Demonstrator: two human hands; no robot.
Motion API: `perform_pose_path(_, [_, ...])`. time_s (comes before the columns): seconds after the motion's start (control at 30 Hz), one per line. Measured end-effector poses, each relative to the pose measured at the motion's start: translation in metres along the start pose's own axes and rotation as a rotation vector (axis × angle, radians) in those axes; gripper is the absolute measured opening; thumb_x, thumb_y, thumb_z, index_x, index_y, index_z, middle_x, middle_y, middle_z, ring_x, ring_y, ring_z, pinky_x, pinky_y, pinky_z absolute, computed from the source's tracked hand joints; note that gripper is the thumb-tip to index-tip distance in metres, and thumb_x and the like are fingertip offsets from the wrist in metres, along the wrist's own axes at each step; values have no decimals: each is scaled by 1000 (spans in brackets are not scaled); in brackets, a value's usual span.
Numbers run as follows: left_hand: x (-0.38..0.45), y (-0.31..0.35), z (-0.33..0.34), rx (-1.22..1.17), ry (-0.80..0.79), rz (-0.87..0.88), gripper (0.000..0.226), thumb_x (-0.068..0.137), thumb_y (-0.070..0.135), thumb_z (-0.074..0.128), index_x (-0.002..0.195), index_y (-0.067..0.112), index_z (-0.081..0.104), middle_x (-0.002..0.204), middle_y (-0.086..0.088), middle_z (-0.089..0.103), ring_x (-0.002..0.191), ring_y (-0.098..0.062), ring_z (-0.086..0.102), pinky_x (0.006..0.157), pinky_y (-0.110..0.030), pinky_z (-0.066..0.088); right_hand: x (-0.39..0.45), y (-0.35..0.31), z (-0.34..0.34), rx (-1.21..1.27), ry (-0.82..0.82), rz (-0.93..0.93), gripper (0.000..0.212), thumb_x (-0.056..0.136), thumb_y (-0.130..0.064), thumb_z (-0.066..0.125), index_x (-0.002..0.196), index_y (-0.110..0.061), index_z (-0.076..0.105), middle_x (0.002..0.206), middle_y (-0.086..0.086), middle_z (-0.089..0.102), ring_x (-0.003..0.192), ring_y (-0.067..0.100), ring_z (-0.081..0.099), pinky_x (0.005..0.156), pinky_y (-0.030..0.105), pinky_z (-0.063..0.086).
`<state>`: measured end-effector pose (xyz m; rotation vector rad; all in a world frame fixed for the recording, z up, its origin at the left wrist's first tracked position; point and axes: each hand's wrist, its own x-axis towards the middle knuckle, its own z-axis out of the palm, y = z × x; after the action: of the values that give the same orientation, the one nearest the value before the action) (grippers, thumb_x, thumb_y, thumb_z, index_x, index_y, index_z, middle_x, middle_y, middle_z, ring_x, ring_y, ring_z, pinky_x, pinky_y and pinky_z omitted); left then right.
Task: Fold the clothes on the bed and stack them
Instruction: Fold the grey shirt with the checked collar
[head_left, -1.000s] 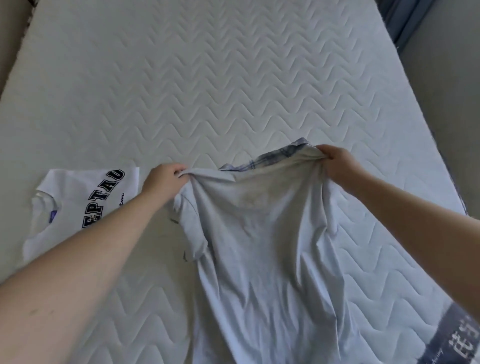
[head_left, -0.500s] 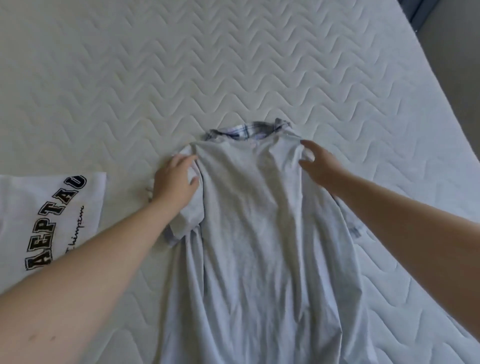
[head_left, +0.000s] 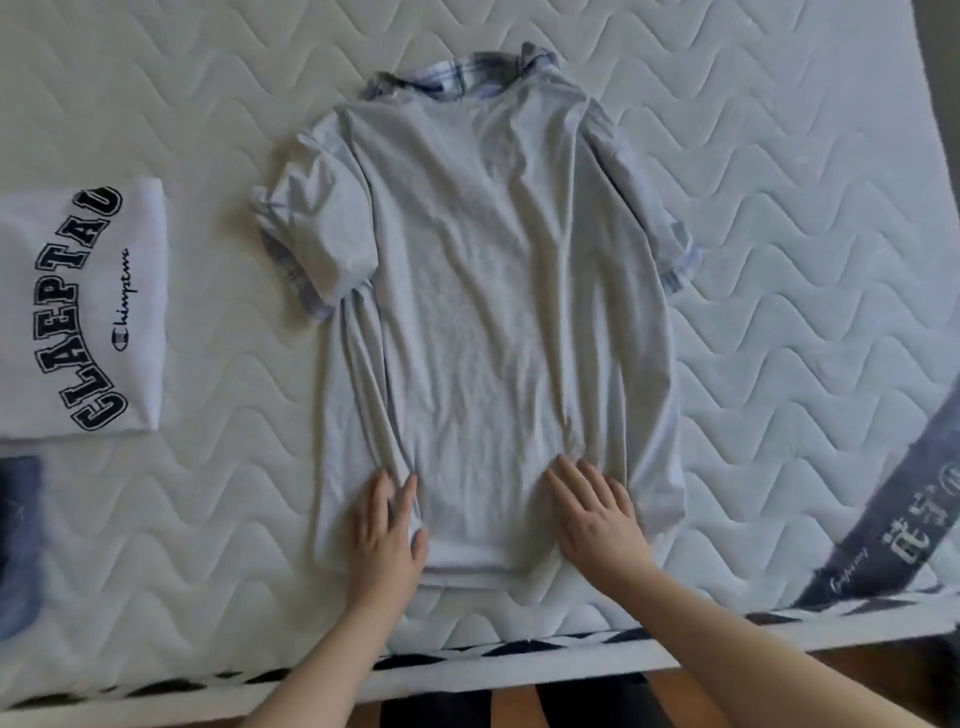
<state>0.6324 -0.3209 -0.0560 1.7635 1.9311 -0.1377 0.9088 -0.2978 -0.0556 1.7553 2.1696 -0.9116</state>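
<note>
A pale grey short-sleeved shirt (head_left: 483, 291) with a plaid collar lies spread flat on the white quilted mattress (head_left: 779, 208), collar at the far end, hem toward me. My left hand (head_left: 387, 525) lies flat on the shirt's lower left part, fingers straight. My right hand (head_left: 592, 512) presses flat on the lower right part, fingers spread. A folded white shirt with dark block lettering (head_left: 83, 312) lies to the left of the grey shirt, apart from it.
A dark blue piece of cloth (head_left: 18, 540) shows at the left edge below the folded white shirt. A dark grey band with white print (head_left: 893, 525) runs across the mattress's near right corner. The mattress's near edge (head_left: 467, 670) is just below my wrists.
Both hands let go of the shirt's shoulders and slid down to its hem area. The shirt now lies flat and spread out. The view shifted toward the bed's near edge.
</note>
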Motion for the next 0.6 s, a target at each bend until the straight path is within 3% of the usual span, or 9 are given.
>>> perform_pose_path(0.07, [-22, 1, 11, 18, -113, 36, 79, 76, 35, 80, 145, 15, 46, 153, -22, 34, 132, -45, 43, 98, -61, 44, -27, -4, 17, -38, -16, -17, 66, 88, -37, 61, 149, -21, 41, 158, -2, 31, 144, 28, 32, 114, 53, 25])
perform_pose_path(0.17, [-39, -3, 19, 171, -225, 176, 105, 58, 64, 81, 147, 23, 43, 155, -21, 28, 139, -42, 33, 100, -61, 40, -58, -8, 35, -125, -93, -51, 87, 77, -61, 68, 150, -25, 37, 159, -3, 29, 145, 25, 30, 114, 59, 22])
perform_pose_path(0.23, [-45, -8, 18, 229, -252, 203, 108, 51, 53, 89, 146, 26, 45, 155, -18, 30, 137, -40, 39, 96, -57, 47, -71, -4, 40, -167, -98, -49, 90, 74, -41, 79, 151, -25, 36, 159, 0, 30, 145, 27, 32, 111, 62, 25])
perform_pose_path(0.3, [-46, -13, 14, 213, -186, 160, 91, 57, 22, 90, 139, 25, 53, 151, -14, 39, 127, -36, 51, 85, -49, 54, -72, 7, 36, -147, 18, 45, 82, 76, -12, 75, 150, -22, 40, 156, 6, 35, 143, 30, 33, 113, 60, 25])
perform_pose_path(0.37, [-43, -20, 12, 236, -55, 133, 69, 63, 4, 80, 127, 22, 63, 141, -12, 50, 111, -36, 60, 75, -46, 54, -64, 23, 25, -121, 187, 139, 67, 71, -1, 74, 134, -13, 59, 141, 12, 52, 133, 35, 46, 109, 60, 31])
perform_pose_path(0.47, [-27, -34, 8, 186, 143, 133, 32, 75, 5, 60, 105, 9, 70, 112, -18, 64, 89, -40, 65, 73, -47, 54, -51, 40, 10, -82, 341, 154, 35, 69, 3, 73, 103, -7, 69, 110, 13, 67, 108, 37, 62, 100, 55, 41])
perform_pose_path(0.53, [-15, -35, -1, 28, 220, 76, 26, 84, 9, 46, 99, 3, 66, 90, -22, 67, 75, -41, 66, 65, -45, 54, -45, 40, 0, 25, 406, 178, 25, 78, 3, 63, 101, -5, 66, 93, 14, 70, 88, 38, 66, 85, 48, 47])
perform_pose_path(0.6, [-7, -31, -11, -137, 223, -99, 16, 94, 5, 43, 101, 4, 57, 82, -26, 65, 70, -44, 63, 57, -40, 45, -43, 34, -9, 133, 441, 240, 25, 88, -1, 52, 110, -7, 63, 87, 14, 69, 76, 37, 63, 66, 38, 42])
